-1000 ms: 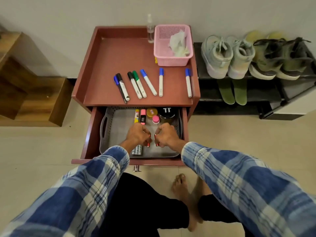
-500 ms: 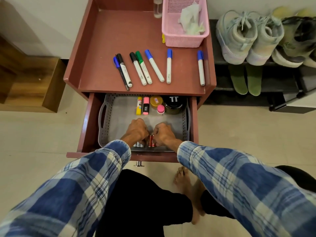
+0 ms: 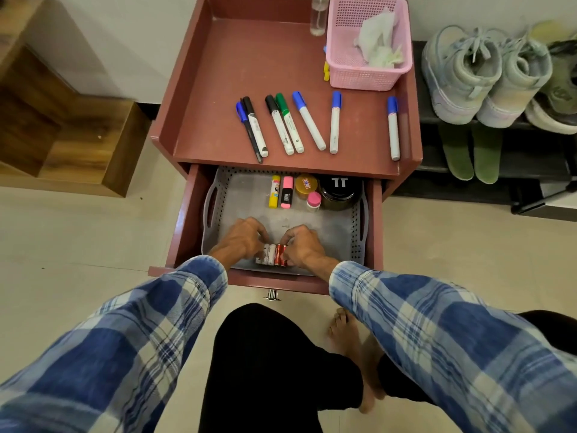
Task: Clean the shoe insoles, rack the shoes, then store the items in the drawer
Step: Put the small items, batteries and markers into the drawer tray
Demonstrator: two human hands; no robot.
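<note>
The red cabinet's drawer (image 3: pixel 184 232) stands pulled out with a grey perforated tray (image 3: pixel 340 235) inside it. Both hands reach into the tray's near edge. My left hand (image 3: pixel 242 240) and my right hand (image 3: pixel 301 246) press from either side on a small row of batteries (image 3: pixel 274 255), white ones on the left and red ones on the right, lying on the tray. At the tray's far end sit a yellow glue stick (image 3: pixel 275 192), a pink highlighter (image 3: pixel 287 192), an orange-lidded pot (image 3: pixel 306 184), a pink-capped bottle (image 3: pixel 313 200) and a black jar (image 3: pixel 339 189).
Several markers (image 3: pixel 309 121) lie on the cabinet top (image 3: pixel 249 73), beside a pink basket (image 3: pixel 367 42) with tissues and a clear spray bottle (image 3: pixel 318 17). Shoes (image 3: pixel 462 70) stand on a black rack (image 3: pixel 505 157) at right, with green insoles (image 3: pixel 468 153) below. A wooden step (image 3: pixel 62 132) lies at left.
The camera has dipped closer to the cabinet. Both hands have lowered the batteries to the tray's near edge and now push them together into a row.
</note>
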